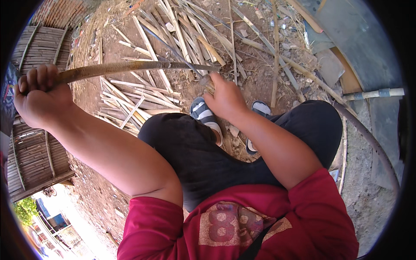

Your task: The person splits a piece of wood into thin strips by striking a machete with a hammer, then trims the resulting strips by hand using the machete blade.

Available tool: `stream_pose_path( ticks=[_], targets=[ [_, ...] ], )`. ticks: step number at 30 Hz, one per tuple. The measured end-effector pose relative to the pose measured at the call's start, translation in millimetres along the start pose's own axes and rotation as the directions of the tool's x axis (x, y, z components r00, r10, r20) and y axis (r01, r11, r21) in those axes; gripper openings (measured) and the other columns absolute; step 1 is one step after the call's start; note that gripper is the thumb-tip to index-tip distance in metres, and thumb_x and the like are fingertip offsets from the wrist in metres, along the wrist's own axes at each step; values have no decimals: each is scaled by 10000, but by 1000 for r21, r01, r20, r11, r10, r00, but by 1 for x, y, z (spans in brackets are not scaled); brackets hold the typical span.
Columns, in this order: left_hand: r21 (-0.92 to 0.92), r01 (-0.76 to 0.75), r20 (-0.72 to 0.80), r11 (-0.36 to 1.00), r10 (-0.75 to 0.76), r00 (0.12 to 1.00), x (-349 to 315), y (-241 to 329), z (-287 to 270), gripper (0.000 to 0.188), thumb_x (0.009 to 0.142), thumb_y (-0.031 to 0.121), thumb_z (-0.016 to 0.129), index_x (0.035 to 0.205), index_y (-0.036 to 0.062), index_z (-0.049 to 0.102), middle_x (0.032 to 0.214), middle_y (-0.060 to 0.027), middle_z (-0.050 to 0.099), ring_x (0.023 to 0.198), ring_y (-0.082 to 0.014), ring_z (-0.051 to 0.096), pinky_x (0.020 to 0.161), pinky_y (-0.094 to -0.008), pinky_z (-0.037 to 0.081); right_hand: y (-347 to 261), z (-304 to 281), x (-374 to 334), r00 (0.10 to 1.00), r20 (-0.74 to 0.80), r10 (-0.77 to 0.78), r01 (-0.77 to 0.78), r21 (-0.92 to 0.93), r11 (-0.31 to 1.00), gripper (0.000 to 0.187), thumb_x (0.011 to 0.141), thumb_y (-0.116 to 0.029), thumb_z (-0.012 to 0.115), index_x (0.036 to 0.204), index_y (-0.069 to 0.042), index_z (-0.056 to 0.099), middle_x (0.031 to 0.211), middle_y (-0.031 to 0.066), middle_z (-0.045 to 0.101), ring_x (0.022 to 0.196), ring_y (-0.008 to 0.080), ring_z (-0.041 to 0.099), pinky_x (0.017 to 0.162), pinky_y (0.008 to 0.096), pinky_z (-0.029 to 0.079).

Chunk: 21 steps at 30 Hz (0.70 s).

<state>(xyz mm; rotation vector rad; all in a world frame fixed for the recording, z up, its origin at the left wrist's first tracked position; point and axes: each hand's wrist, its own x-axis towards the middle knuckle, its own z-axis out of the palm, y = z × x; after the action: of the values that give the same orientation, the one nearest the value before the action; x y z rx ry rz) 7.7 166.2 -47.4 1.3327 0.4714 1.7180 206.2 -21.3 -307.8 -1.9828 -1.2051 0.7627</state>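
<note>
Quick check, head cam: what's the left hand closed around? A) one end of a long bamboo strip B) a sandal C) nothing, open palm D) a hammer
A: the left hand is fisted around one end of the long bamboo strip, which runs across to the right hand, closed on something at the far end.

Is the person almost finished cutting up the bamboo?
Partly. A heap of split bamboo strips already lies on the dirt. The left hand grips one long bamboo strip; the right hand holds something small at its far end. Uncut poles remain.
</note>
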Motion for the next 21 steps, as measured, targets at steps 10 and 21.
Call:
stream_pose_path(
  ticks=[10,21],
  targets=[
    [-83,49,104,995,-40,994,2,20,-13,263,965,167,392,703,141,393,615,6,294,536,-133,268,534,-316,255,32,19,-1,997,-22,79,-78,11,997,414,825,-184,706,1177,-13,572,921,273,695,913,456,683,803,529,545],
    [-113,42,293,993,-7,956,12,36,-22,167,928,117,406,766,105,369,648,-35,282,569,-171,299,555,-334,264,42,31,7,998,-46,42,-42,10,999,555,802,-213,714,1280,27,560,890,291,687,880,459,686,777,504,549]
  ],
)
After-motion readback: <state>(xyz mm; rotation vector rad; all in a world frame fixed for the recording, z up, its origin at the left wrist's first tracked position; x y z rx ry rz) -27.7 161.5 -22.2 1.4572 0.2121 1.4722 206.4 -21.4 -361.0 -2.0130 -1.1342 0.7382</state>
